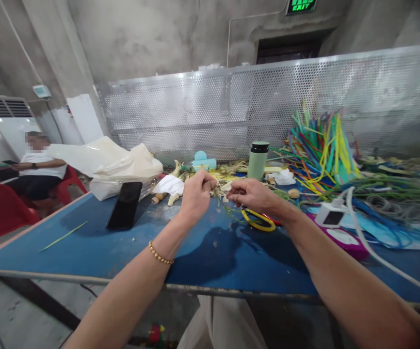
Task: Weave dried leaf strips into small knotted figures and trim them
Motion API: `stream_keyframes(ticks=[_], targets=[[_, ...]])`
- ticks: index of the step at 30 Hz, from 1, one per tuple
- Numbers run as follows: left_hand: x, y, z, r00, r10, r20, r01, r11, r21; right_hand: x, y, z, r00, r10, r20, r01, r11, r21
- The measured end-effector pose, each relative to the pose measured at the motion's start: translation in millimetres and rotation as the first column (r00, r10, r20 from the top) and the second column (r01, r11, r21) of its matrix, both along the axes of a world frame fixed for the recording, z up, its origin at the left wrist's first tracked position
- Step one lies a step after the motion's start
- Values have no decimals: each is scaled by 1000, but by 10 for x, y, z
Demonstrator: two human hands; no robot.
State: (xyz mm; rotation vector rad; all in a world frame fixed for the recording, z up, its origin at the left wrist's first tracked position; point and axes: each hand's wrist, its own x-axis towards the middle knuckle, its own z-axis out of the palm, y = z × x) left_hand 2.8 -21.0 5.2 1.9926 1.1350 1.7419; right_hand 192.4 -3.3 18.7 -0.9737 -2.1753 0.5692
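Observation:
My left hand is raised over the middle of the blue table, its thumb and fingers pinched together. Close by on the right, my right hand is closed too, with its fingers curled toward the left one. Whatever sits in either pinch is too small to make out. Pale dry plant scraps lie just behind and between the hands. Below my right hand rests a yellow looped handle with a red part beside it. A green tumbler with a black lid stands behind that hand.
A black phone and a thin green strip lie left on the table. White plastic bags are heaped behind. Coloured strips, a charger and its white cable fill the right. A person sits at far left.

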Motion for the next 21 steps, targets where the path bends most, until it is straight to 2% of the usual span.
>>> stream_keyframes(ticks=[2,5,9,13,15,17,19,21], targets=[[-9,20,-4,999,-37,30,38,999,-24,29,7,13,990,-14,-143,5,998,-66],[-27,73,-23,990,-139,14,140,985,-101,62,24,21,913,-51,-404,-35,979,-202],[-25,87,-38,968,-240,-76,225,960,-164,38,3,19,790,-25,-613,-240,907,-346],[-5,40,-22,947,-281,-157,250,949,-193,-9,-37,22,676,-3,-737,-411,828,-381],[3,18,-10,940,-295,-169,264,946,-186,-26,-39,16,665,-13,-746,-421,819,-389],[10,4,-3,940,-306,-149,281,945,-169,-40,-28,-3,692,-18,-722,-417,807,-419],[16,-3,-4,943,-323,-80,305,936,-177,-53,-18,-28,719,-10,-695,-423,787,-449],[20,-9,-11,926,-376,28,373,904,-207,-66,-17,-51,734,7,-679,-435,772,-463]])
